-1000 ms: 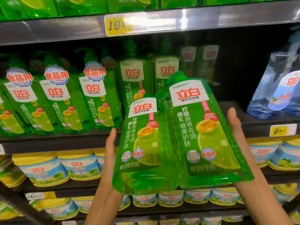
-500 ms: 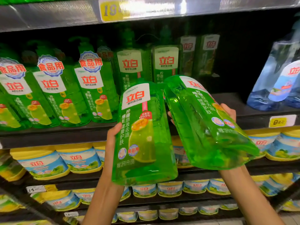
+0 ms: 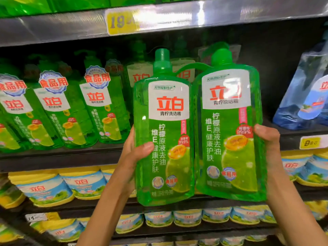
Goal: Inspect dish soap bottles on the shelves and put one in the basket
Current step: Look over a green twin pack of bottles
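Note:
I hold a twin pack of green dish soap bottles upright in front of the shelves, labels facing me. The left bottle (image 3: 165, 139) and the right bottle (image 3: 229, 132) are joined at the necks by a green carry handle (image 3: 193, 65). My left hand (image 3: 134, 150) grips the left bottle's edge, thumb across its front. My right hand (image 3: 266, 137) clasps the right bottle's outer edge. No basket is in view.
More green soap bottles (image 3: 99, 107) stand on the middle shelf (image 3: 53, 158) at left. Blue refill pouches (image 3: 305, 100) sit at right. Yellow-lidded tubs (image 3: 44, 189) fill the lower shelves. A yellow price tag (image 3: 122, 22) hangs on the upper shelf edge.
The two bottles were tilted and splayed apart, the right one twisted away. Now both stand upright side by side with labels toward me, raised higher and closer to the camera.

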